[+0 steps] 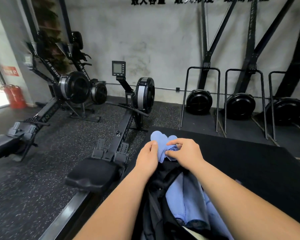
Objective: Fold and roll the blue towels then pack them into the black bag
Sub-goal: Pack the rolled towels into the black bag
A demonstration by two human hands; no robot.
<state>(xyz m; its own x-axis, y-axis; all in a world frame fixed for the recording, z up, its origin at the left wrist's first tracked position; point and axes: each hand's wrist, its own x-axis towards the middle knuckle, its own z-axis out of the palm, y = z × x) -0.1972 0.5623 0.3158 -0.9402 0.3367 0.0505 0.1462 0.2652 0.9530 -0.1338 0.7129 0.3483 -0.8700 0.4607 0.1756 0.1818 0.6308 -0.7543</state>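
Blue towel roll (156,136), one, in grasp of left hand (148,157) and right hand (186,151).

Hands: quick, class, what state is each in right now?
Left hand: grips the rolled blue towel.
Right hand: pinches the same towel.

Rowing machine (128,118) just left of left hand (147,157), its monitor (118,68) beyond. Red fire extinguishers (16,97) far left. Three fan-wheel machines (199,101) beyond right hand (185,151), against concrete wall (163,40).
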